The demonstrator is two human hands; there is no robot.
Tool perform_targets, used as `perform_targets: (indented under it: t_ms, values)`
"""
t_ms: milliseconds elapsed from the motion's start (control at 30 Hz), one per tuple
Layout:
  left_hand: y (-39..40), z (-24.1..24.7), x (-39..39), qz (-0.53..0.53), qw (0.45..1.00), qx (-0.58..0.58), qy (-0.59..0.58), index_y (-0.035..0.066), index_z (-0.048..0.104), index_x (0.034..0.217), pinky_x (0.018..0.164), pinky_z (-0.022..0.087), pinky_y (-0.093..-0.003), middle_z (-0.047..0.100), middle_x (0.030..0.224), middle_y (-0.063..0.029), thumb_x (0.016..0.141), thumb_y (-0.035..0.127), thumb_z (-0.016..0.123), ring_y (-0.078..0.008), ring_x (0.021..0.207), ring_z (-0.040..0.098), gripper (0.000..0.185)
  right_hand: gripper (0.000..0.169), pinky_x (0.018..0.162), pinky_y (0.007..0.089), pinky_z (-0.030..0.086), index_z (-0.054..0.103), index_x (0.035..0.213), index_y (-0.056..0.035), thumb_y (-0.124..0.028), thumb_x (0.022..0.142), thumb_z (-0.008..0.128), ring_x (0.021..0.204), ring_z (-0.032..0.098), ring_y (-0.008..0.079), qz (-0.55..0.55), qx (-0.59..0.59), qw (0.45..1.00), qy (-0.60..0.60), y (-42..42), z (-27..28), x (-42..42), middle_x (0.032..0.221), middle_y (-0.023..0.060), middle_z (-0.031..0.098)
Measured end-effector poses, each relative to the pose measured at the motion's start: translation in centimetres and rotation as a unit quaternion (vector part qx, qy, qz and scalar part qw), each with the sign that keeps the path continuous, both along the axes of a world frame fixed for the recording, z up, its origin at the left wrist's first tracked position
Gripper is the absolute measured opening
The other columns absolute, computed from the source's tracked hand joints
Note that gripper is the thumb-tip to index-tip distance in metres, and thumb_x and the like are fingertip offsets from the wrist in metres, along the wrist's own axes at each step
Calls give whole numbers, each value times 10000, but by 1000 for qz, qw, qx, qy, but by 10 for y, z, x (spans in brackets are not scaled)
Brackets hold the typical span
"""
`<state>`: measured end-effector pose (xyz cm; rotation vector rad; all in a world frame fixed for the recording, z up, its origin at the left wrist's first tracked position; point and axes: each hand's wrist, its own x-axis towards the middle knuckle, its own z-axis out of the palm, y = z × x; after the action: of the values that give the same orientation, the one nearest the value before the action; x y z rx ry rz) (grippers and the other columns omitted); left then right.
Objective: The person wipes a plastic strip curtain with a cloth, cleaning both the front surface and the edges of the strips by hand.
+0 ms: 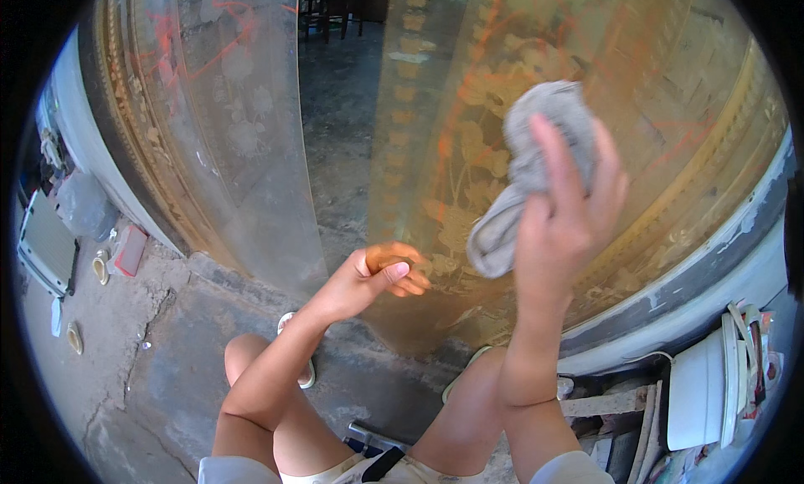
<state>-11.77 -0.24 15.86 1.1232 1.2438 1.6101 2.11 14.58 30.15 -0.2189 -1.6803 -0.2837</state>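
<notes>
Before me hangs a translucent amber plastic door curtain panel [465, 189] with a printed floral pattern and orange-red streaks. My right hand [575, 201], a little blurred by motion, holds a bunched grey cloth [546, 138] against the panel's surface. At the panel's left edge is my left hand [389, 273], thumb in front and fingers behind; those fingers look orange through the plastic. To the left hangs a paler plastic curtain panel [245, 138] with red streaks. A gap between the panels opens onto a dark floor [342, 120].
Dark wooden furniture [333, 7] stands inside. On the left ground are a clear plastic bag [86, 206], a red-and-white box [130, 251], a grey case [47, 242] and loose shoes [74, 337]. A white bucket [696, 390] and wooden boards [606, 403] crowd the right side.
</notes>
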Motion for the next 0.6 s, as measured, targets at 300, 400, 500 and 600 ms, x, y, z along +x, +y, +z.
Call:
perform_targets:
  t_ms: [300,400,500,600]
  values:
    - [-16,-16,-14,125,992,16,-10,44,589,1244,799,555,-300,736,1036,-105,1073,199,512,-181,956,714,244,493,819,395,520,759,1120,-155,92,724,601,983,600,305,128,-31,983,-127,-19,-33,-43,1227,103,631]
    - [-19,-15,-21,157,987,23,-18,40,592,1233,784,552,-295,728,1013,-82,1067,195,526,-153,930,706,236,419,719,363,551,761,1100,-154,-2,723,662,915,606,269,163,-17,971,-174,-36,-55,-57,1213,70,637]
    - [-24,-23,-31,181,983,15,35,25,596,1221,785,552,-292,725,1009,-76,1065,184,527,-149,926,705,233,387,657,298,544,743,1090,-155,-108,707,712,899,585,224,199,21,958,-206,-44,-75,-65,1226,45,623]
    - [-32,-25,-37,217,975,11,51,11,602,1206,788,553,-292,727,1009,-79,1065,175,523,-150,924,705,230,380,683,299,548,747,1080,-157,-116,703,719,911,583,216,222,28,942,-251,-54,-79,-66,1231,34,618]
